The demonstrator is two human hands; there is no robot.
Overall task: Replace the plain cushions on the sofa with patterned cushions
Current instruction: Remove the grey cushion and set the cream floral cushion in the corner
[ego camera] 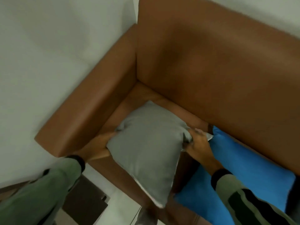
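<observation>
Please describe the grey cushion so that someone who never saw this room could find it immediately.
Start at the brown leather sofa and go to the seat corner beside its armrest. There the grey cushion is gripped by the left hand and the right hand. Unlike the bright blue cushion beside it, it is plain dull grey.

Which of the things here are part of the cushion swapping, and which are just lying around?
Part of the job: grey cushion, gripped by left hand and right hand; blue cushion; brown sofa.

Just there: dark low furniture on the floor; white wall.
</observation>
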